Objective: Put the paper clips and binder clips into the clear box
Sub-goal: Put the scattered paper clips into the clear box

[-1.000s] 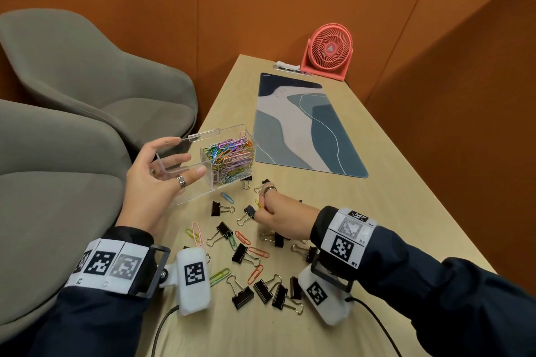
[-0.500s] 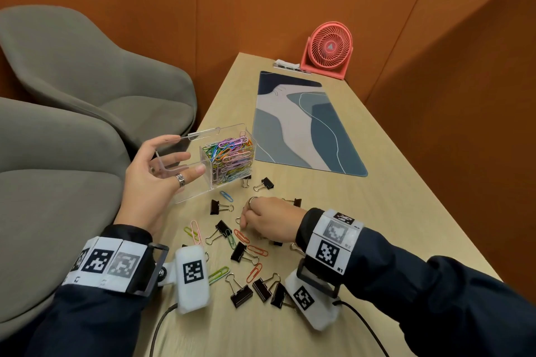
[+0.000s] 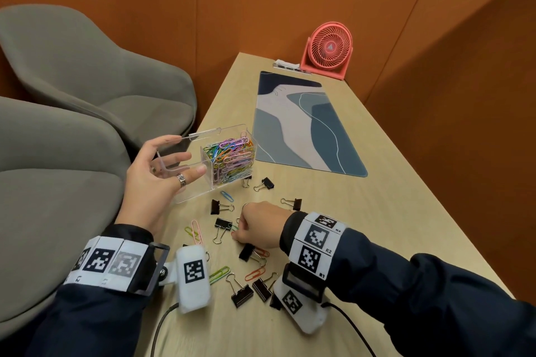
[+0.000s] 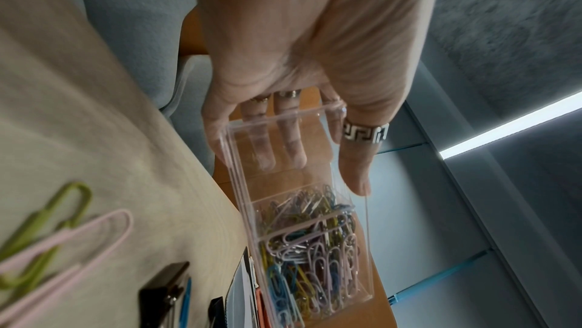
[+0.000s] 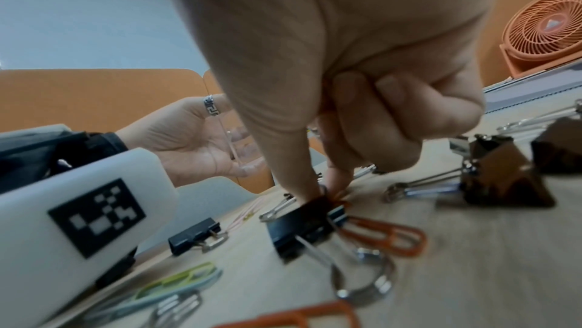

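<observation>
The clear box (image 3: 190, 182) is tilted over the table's left edge, its far compartment packed with coloured paper clips (image 3: 232, 156). My left hand (image 3: 185, 155) grips the near, empty end, thumb in front and fingers behind, as the left wrist view shows through the box (image 4: 283, 159). My right hand (image 3: 236, 236) is curled, knuckles up, among the loose clips. Its thumb and forefinger (image 5: 327, 189) pinch the end of an orange paper clip (image 5: 387, 236) beside a black binder clip (image 5: 302, 229). Several binder clips (image 3: 222, 223) and paper clips (image 3: 197, 229) lie scattered on the table.
A blue and grey desk mat (image 3: 301, 124) lies beyond the box, with a coral fan (image 3: 330, 49) at the far end. Two grey chairs (image 3: 58, 153) stand left of the table. More binder clips (image 3: 242, 295) lie close to my right wrist camera.
My right hand has moved back from near the box toward me and to the left, down onto the scattered clips. The left hand and box have stayed put.
</observation>
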### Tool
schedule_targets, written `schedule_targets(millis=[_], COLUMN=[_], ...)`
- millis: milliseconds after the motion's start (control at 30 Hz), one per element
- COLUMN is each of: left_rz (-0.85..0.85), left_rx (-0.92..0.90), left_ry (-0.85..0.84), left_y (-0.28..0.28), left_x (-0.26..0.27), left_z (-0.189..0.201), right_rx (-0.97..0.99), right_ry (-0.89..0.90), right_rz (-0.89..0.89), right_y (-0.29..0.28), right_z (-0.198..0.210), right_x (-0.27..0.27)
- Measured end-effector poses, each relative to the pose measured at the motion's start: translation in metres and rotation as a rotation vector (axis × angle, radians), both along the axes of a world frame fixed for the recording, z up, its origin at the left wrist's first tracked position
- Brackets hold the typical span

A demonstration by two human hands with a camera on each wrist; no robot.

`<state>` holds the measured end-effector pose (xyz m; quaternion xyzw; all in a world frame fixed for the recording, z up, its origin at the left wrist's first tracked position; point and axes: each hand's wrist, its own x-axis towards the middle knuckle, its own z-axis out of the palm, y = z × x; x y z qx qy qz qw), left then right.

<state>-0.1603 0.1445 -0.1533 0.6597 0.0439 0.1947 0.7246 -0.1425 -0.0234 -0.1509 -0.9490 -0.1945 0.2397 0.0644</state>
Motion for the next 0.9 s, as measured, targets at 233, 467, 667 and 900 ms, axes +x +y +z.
schedule_targets(millis=[233, 467, 667, 900], left_rz=[-0.021, -0.069, -0.157, -0.267], left_rx=[-0.008, -0.001, 0.019, -0.007], left_ry=[-0.015, -0.011, -0.016, -0.007], left_y=[-0.001, 0.000, -0.002, -0.002], left_x=[0.000, 0.000, 0.000, 0.001], left_z=[-0.001, -0.001, -0.001, -0.003], right_rx=[-0.026, 0.046, 0.201, 0.238], right_ry=[0.024, -0.154, -0.490, -0.509], right_rz=[0.053, 0.080, 0.119, 0.112], right_y=[-0.002, -0.030, -0.036, -0.031], right_z=[0.002, 0.047, 0.093, 0.097], right_x=[0.000, 0.001, 0.024, 0.033])
